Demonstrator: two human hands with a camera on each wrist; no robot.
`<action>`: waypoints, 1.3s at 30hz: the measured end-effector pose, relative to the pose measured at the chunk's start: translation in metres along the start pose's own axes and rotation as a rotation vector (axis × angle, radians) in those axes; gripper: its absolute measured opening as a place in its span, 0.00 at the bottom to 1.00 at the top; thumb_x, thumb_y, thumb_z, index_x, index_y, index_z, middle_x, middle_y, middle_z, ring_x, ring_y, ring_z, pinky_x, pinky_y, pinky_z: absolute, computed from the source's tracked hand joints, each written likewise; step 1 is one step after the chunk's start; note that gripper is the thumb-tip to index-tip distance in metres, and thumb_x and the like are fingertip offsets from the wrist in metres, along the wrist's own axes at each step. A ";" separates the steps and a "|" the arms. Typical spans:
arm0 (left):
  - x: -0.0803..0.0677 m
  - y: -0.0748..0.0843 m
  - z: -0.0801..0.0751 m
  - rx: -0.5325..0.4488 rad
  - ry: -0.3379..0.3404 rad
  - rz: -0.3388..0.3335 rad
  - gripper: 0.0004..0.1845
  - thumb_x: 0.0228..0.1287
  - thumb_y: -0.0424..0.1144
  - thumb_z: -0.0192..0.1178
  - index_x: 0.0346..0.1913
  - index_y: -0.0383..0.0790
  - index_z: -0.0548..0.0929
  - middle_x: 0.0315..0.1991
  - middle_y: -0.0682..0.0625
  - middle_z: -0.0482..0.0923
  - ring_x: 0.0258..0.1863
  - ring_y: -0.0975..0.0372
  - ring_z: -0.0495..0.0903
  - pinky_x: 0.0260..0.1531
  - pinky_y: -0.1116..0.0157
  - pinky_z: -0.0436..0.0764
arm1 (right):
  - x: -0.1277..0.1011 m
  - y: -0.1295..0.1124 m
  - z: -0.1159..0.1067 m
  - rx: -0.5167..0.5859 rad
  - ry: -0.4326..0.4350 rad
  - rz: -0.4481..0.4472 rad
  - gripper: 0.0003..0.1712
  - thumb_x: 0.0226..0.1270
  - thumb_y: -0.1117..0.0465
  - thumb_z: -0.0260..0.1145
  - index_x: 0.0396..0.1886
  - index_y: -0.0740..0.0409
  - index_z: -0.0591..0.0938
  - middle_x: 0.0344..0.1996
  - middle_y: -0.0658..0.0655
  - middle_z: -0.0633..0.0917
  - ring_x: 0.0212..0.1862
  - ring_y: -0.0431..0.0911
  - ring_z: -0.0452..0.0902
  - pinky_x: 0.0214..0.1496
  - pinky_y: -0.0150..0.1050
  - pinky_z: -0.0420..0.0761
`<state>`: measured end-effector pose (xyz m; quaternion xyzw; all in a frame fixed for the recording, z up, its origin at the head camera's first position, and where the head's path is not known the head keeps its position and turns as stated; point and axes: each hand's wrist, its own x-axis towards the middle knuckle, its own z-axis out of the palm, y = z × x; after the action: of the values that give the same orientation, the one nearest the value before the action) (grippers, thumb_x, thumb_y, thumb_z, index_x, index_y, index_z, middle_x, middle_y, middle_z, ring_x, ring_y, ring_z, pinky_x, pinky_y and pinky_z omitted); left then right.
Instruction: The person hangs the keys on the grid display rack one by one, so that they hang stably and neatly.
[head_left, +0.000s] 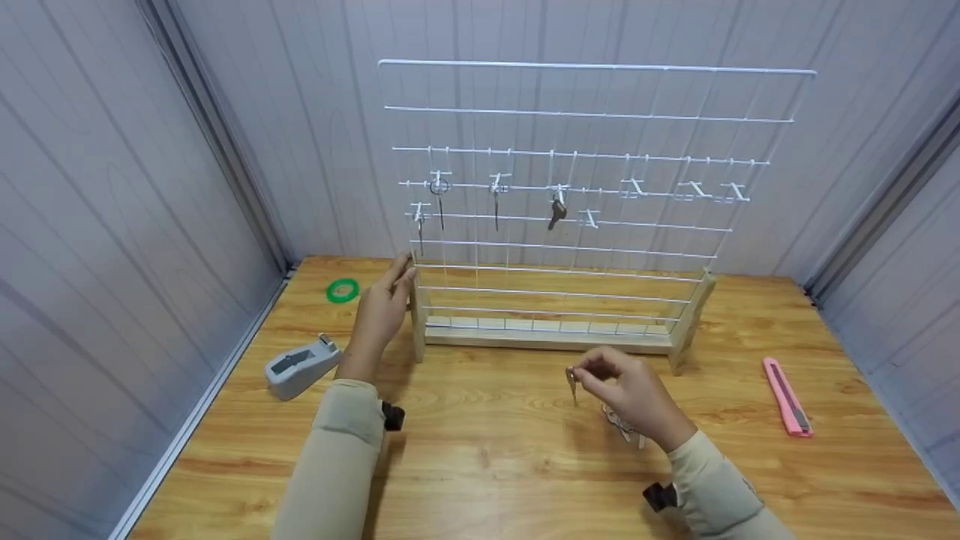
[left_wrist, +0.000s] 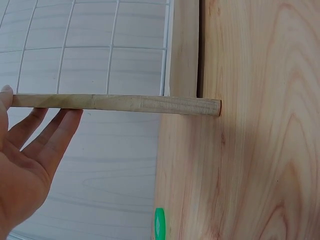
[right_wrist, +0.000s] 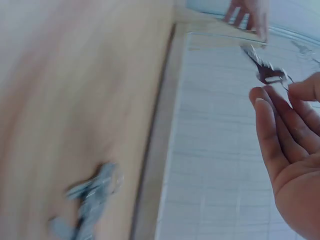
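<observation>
A white wire grid rack (head_left: 570, 187) stands on a wooden base (head_left: 547, 339) at the back of the table. Several keys (head_left: 556, 210) hang from its hooks. My left hand (head_left: 399, 276) rests with straight fingers against the rack's left wooden post (head_left: 418, 315); the left wrist view shows that post (left_wrist: 115, 103) across my fingers (left_wrist: 47, 132). In front of the rack, my right hand (head_left: 576, 375) pinches a single key (head_left: 573, 388) that hangs just above the table. The right wrist view shows this key (right_wrist: 267, 71) at my fingertips (right_wrist: 272, 107). A small pile of keys (head_left: 621, 426) lies under that hand.
A green tape ring (head_left: 343, 290) lies at the back left, and a grey tape dispenser (head_left: 300, 367) sits near the left edge. A pink utility knife (head_left: 786, 396) lies to the right. Grey panel walls close in on three sides of the wooden table (head_left: 487, 465).
</observation>
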<state>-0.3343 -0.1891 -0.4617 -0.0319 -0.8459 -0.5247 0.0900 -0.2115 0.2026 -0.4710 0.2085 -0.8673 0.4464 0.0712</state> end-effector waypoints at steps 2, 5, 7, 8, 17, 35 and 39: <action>0.000 0.000 0.000 0.007 0.008 0.000 0.29 0.86 0.57 0.49 0.83 0.63 0.66 0.80 0.43 0.69 0.74 0.43 0.78 0.61 0.49 0.91 | 0.007 -0.008 -0.002 0.088 0.022 0.011 0.02 0.78 0.61 0.70 0.45 0.52 0.88 0.41 0.51 0.94 0.42 0.41 0.90 0.45 0.31 0.92; 0.001 -0.001 0.000 0.024 0.020 0.010 0.28 0.86 0.56 0.50 0.83 0.62 0.67 0.80 0.42 0.70 0.73 0.42 0.78 0.60 0.48 0.91 | 0.019 -0.021 -0.005 0.213 0.041 0.042 0.05 0.78 0.63 0.69 0.47 0.60 0.86 0.44 0.59 0.93 0.44 0.43 0.91 0.48 0.32 0.93; 0.001 -0.001 0.000 0.028 0.027 0.019 0.28 0.86 0.55 0.50 0.83 0.61 0.67 0.79 0.42 0.71 0.72 0.42 0.79 0.60 0.48 0.91 | 0.027 -0.029 -0.008 0.286 0.046 0.071 0.07 0.79 0.64 0.67 0.49 0.64 0.84 0.46 0.63 0.91 0.45 0.42 0.90 0.50 0.34 0.94; 0.001 -0.001 0.000 0.026 0.028 0.023 0.28 0.86 0.55 0.51 0.83 0.61 0.68 0.79 0.41 0.71 0.72 0.42 0.79 0.59 0.48 0.91 | 0.031 -0.033 -0.010 0.309 0.052 0.082 0.08 0.80 0.65 0.66 0.50 0.66 0.83 0.46 0.65 0.91 0.45 0.42 0.90 0.50 0.35 0.94; 0.001 0.000 -0.001 0.013 0.002 0.022 0.29 0.86 0.58 0.49 0.83 0.62 0.66 0.80 0.42 0.69 0.74 0.42 0.77 0.62 0.49 0.90 | 0.068 -0.064 -0.041 0.463 0.146 0.075 0.08 0.83 0.67 0.61 0.53 0.69 0.78 0.39 0.55 0.93 0.38 0.45 0.93 0.44 0.40 0.95; 0.000 -0.001 0.000 0.023 0.017 0.012 0.29 0.86 0.57 0.49 0.83 0.61 0.66 0.81 0.43 0.69 0.75 0.42 0.76 0.64 0.48 0.89 | 0.103 -0.079 -0.065 0.454 0.287 0.117 0.12 0.86 0.59 0.60 0.56 0.63 0.75 0.36 0.53 0.89 0.37 0.43 0.94 0.39 0.34 0.94; 0.001 -0.001 0.001 0.012 0.019 0.009 0.28 0.86 0.55 0.49 0.83 0.61 0.67 0.80 0.43 0.69 0.75 0.43 0.75 0.65 0.47 0.88 | 0.111 -0.076 -0.063 0.474 0.293 0.129 0.12 0.86 0.59 0.60 0.56 0.64 0.74 0.39 0.54 0.89 0.35 0.42 0.93 0.38 0.33 0.94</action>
<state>-0.3353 -0.1889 -0.4623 -0.0303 -0.8479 -0.5196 0.1006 -0.2836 0.1810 -0.3422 0.0969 -0.7309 0.6655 0.1163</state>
